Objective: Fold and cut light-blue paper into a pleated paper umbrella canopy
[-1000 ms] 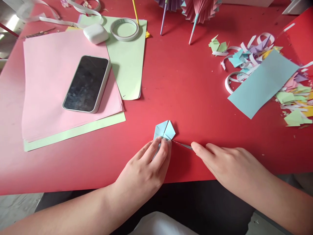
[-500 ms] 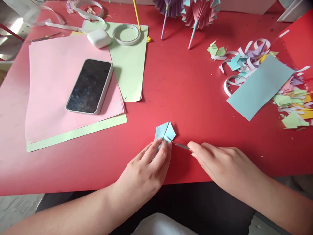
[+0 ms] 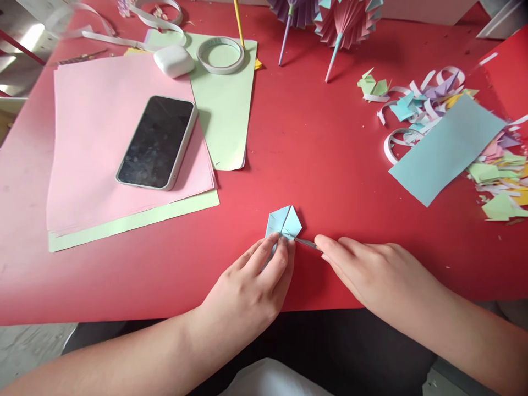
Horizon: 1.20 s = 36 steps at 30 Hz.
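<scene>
A small piece of folded light-blue paper (image 3: 278, 219) with several crease lines lies near the table's front edge. The fingers of my left hand (image 3: 251, 286) are pressed together on its lower part and cover it. From the right, my right hand (image 3: 371, 269) is closed around a thin metal-bladed tool (image 3: 308, 243). The blade's tip reaches the paper's right edge, beside my left fingertips. My fingers hide the tool's handle, so I cannot tell its exact kind.
A phone (image 3: 158, 143) rests on pink paper sheets (image 3: 86, 126) at left. Behind are a white earbud case (image 3: 174, 60), a tape roll (image 3: 220, 69) and paper rosettes on sticks (image 3: 346, 25). A blue paper strip (image 3: 447, 151) overlaps paper scraps (image 3: 487, 173) at right.
The whole view has shifted slightly, with most things now a little further right. The blade's tip has moved slightly further onto the folded paper; my left hand keeps its hold.
</scene>
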Motion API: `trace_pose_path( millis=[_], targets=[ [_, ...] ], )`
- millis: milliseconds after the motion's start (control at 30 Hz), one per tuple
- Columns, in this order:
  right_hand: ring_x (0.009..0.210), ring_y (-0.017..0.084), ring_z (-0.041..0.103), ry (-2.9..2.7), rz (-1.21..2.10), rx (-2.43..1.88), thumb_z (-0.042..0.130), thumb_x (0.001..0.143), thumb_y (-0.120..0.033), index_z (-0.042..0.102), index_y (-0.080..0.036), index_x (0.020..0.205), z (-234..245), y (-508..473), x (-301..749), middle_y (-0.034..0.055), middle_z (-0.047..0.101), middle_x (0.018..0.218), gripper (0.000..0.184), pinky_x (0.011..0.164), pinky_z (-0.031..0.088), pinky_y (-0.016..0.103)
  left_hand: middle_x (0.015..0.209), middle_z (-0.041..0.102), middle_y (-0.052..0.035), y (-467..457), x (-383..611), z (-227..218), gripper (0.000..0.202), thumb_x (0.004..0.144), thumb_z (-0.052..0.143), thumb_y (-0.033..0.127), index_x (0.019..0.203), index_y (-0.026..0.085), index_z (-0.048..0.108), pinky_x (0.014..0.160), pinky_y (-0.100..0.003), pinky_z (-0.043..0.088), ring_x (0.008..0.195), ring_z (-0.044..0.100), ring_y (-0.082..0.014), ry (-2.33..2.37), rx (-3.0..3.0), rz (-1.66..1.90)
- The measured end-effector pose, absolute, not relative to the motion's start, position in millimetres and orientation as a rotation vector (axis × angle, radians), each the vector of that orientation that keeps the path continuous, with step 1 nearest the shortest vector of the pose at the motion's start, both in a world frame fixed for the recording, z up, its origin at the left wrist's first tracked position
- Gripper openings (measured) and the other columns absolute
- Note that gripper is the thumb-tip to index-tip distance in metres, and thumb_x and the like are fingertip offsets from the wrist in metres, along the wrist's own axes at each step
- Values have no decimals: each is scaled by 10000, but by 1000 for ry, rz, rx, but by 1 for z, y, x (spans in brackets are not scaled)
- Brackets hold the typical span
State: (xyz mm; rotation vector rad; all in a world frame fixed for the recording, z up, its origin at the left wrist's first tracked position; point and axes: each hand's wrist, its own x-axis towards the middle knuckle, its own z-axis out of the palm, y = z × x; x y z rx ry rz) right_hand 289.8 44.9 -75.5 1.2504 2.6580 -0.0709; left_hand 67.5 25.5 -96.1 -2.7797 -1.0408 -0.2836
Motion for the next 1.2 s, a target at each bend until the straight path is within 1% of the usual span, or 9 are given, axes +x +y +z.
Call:
trace_pose_path(
  millis=[100, 300, 600, 833, 1000, 1200],
  targets=[
    [473, 81, 525, 2652, -88, 1246, 483, 809, -94, 423, -223, 1148, -75, 49, 291, -62, 541, 626, 367, 440, 182, 242, 1107, 623, -123, 26, 68, -96, 359, 839, 396, 5, 1159, 25, 557, 895, -335, 519, 1073, 572, -263, -1037, -2779, -268],
    [444, 67, 487, 2644, -134, 1223, 469, 812, -94, 445, -224, 1119, -75, 53, 292, -72, 522, 597, 335, 440, 162, 244, 1102, 625, -129, 26, 69, -97, 359, 834, 399, 1, 1157, 15, 555, 894, -337, 519, 1067, 577, -265, -1047, -2781, -281],
    [401, 93, 467, 2569, 9, 1180, 478, 687, -15, 427, -221, 1159, -61, 50, 279, -59, 509, 582, 517, 433, 142, 239, 1104, 626, -133, 25, 70, -96, 361, 817, 422, 1, 1151, 9, 561, 885, -343, 522, 1048, 586, -270, -1045, -2791, -274],
    [394, 88, 452, 2538, -5, 1172, 482, 672, -16, 432, -234, 1184, -55, 52, 278, -61, 499, 565, 558, 432, 125, 239, 1092, 628, -123, 25, 69, -96, 367, 815, 436, 5, 1162, 12, 555, 884, -335, 522, 1046, 586, -264, -1030, -2783, -269],
    [380, 85, 435, 2513, -11, 1186, 472, 692, -33, 441, -246, 1184, -57, 52, 279, -56, 506, 556, 538, 431, 113, 243, 1073, 632, -118, 25, 71, -96, 363, 812, 450, 3, 1159, 11, 557, 876, -334, 527, 1037, 590, -265, -1026, -2773, -272],
    [392, 90, 458, 2497, -32, 1187, 467, 704, -38, 427, -249, 1193, -58, 51, 280, -52, 530, 580, 534, 433, 123, 242, 1064, 639, -119, 26, 71, -95, 350, 823, 440, 3, 1150, 11, 564, 872, -329, 529, 1026, 596, -261, -1027, -2767, -282]
  ],
)
